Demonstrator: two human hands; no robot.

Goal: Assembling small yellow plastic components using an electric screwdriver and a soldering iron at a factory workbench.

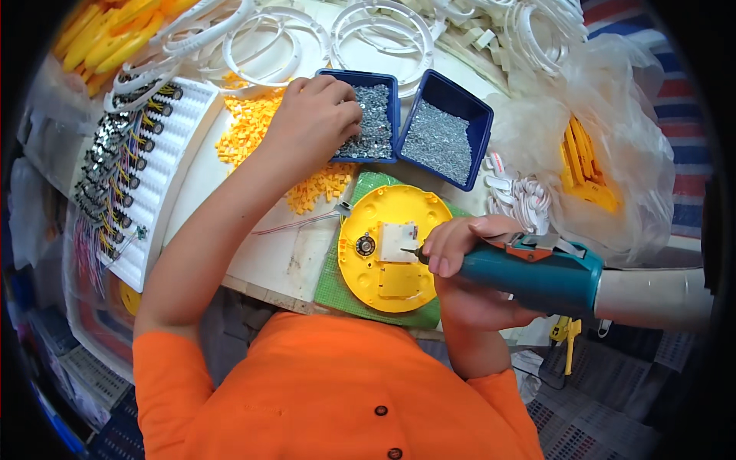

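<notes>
My left hand (318, 115) reaches into the left blue bin (398, 115) of small metal screws (374, 115). Its fingers are curled together, and the fingertips with anything in them are hidden. In my right hand (468, 261) is a teal electric screwdriver (537, 272), its thin bit pointing left over a round yellow plastic housing (360, 284). That housing lies on a green mat (331, 276) and carries a white block (397, 242), a small round black part (365, 244) and a yellow rectangular cover (400, 280). Thin wires (295, 224) run off its left side.
A second blue bin (481, 134) holds finer metal pieces. Small yellow parts (249, 123) are heaped behind my left forearm. A white ridged tray (180, 138) with wired components stands at left. White rings (383, 38) lie at the back; plastic bags (613, 115) and white cables (521, 201) at right.
</notes>
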